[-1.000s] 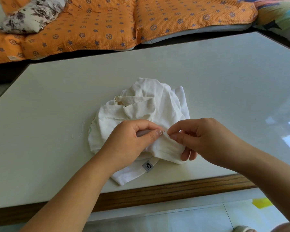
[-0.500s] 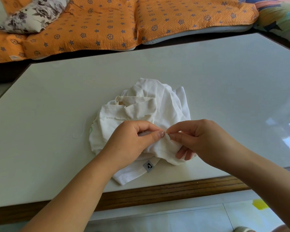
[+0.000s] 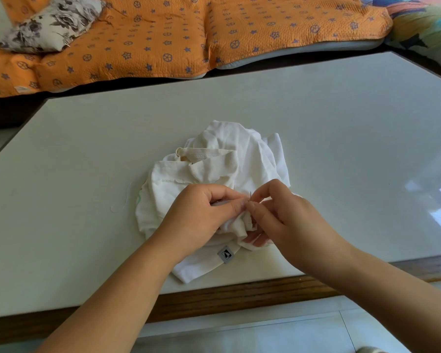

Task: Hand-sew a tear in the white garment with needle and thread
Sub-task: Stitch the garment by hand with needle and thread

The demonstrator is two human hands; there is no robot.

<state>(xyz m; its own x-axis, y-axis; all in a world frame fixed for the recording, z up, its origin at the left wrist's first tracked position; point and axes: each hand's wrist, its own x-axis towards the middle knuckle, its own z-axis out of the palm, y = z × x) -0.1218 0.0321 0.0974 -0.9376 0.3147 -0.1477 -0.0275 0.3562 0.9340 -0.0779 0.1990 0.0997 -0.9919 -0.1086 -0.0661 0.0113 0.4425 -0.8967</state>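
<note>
The needle [image 3: 250,195] stands nearly upright, its long axis pointing away from the person, with only a short dark sliver showing. The right hand [image 3: 290,220] has its grip clamped on the needle's lower end, which is hidden. The left hand [image 3: 199,215] pinches a fold of the crumpled white garment [image 3: 229,159], which lies mid-worktop [image 3: 341,149] with a grey label [image 3: 225,255] at its near hem. A faint thread [image 3: 124,201] loops to its left, and the tear is hard to make out.
</note>
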